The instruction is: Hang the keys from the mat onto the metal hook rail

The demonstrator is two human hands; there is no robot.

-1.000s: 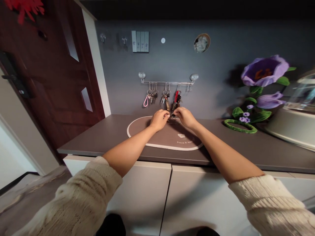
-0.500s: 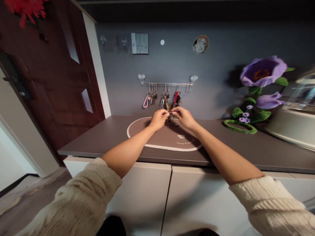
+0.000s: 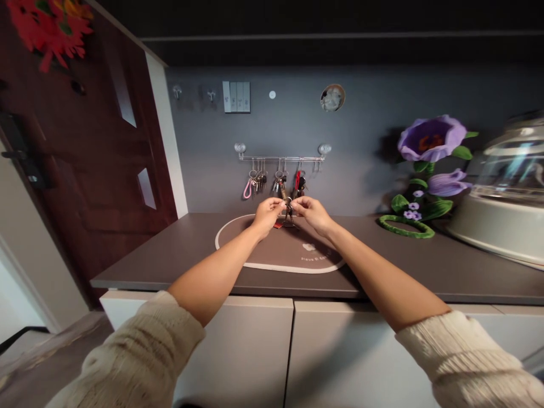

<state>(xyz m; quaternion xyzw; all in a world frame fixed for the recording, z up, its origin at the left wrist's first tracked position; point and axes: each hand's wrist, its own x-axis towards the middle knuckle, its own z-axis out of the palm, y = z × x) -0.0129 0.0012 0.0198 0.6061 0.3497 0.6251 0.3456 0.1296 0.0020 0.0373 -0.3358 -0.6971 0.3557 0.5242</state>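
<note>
Above the brown mat (image 3: 276,253), both my hands pinch a metal key ring (image 3: 288,201) between them, with dark keys (image 3: 289,215) hanging below it. My left hand (image 3: 267,215) grips it from the left, thumb and fingers pressed together. On the other side my right hand (image 3: 313,214) is closed in a pinch at the ring's right edge. Just beyond, a clear hook rail (image 3: 283,159) on the wall carries several bunches of keys, one with a pink loop (image 3: 247,189) and one with a red strap (image 3: 297,180). A small red piece (image 3: 277,225) lies behind my left fingers, partly hidden.
The mat rests on a dark countertop (image 3: 178,249) over white cabinet doors (image 3: 238,334). To the right stand a purple flower decoration (image 3: 431,139) with a green base and a pale appliance with a clear dome (image 3: 501,170). A dark red door (image 3: 114,170) is at left.
My view has tilted up slightly, so the scene sits lower. The ring between my hands now shows upright and more fully, with keys dangling, and my hands are slightly further apart.
</note>
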